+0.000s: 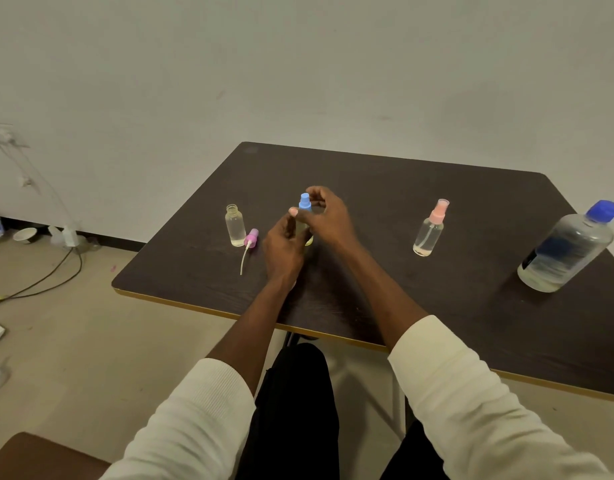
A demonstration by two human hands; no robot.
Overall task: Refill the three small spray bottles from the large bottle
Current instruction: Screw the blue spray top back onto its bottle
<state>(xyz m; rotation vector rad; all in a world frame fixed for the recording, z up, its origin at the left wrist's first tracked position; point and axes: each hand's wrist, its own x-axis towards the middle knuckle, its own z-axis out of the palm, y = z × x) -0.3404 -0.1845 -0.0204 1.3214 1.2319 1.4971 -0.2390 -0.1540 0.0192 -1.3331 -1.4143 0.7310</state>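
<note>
From the head view, the blue-capped spray bottle (pixel 304 220) stands near the middle of the dark bench (pixel 385 209), held between both hands: the left hand (pixel 284 249) has its fingers curled round the clear body, thumb up against the neck, and the right hand (pixel 324 216) arches over the top with fingers bent about the blue spray head, though whether they pinch it firmly or only hover round it I cannot tell. This small plastic bottle is probably light and a little slick, stiff enough at the neck but likely to give if squeezed mid-body, so the sound hold is low on the body with one hand and on the ribbed collar of the head with the other. To its left the uncapped small bottle (pixel 235 225) stands open, with its pink spray head (pixel 250 239) and dip tube lying just beside it; both sit near the bench's left edge and look easy to knock over. The pink-capped spray bottle (pixel 430 230) stands well apart to the right, and the large bottle (pixel 568 251), blue-lidded and part full, stands close to the right edge; it is likely the heavy one, best taken round its waist. Between those two lies open bench for pouring
</note>
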